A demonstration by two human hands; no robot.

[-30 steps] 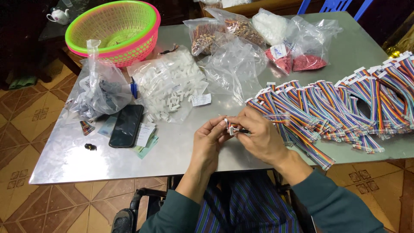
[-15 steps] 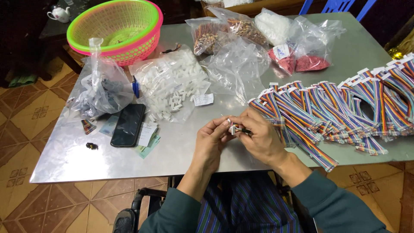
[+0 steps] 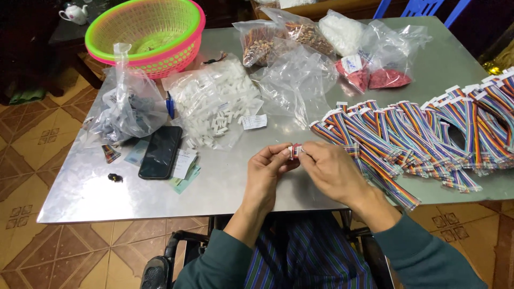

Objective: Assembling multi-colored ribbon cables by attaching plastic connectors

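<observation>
Our left hand [image 3: 266, 170] and right hand [image 3: 331, 170] meet over steel table [image 3: 96, 198], pinching small white connector [image 3: 295, 150] on rainbow ribbon cable [image 3: 385, 184]. Cable pile [image 3: 428, 134] to our right; bag of white connectors [image 3: 217, 104], black phone [image 3: 160, 152], pink-green basket [image 3: 144, 32] to our left.

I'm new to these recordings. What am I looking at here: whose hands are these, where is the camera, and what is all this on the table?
There is no machine here. A person wears a camera on the head, so the single view looks down at their own two bare hands. The left hand and the right hand together pinch a small white connector at the end of a rainbow ribbon cable. More such cables lie in a pile on the metal table. Also there: a bag of white plastic parts, other clear bags, a black phone and a green and pink basket.
</observation>
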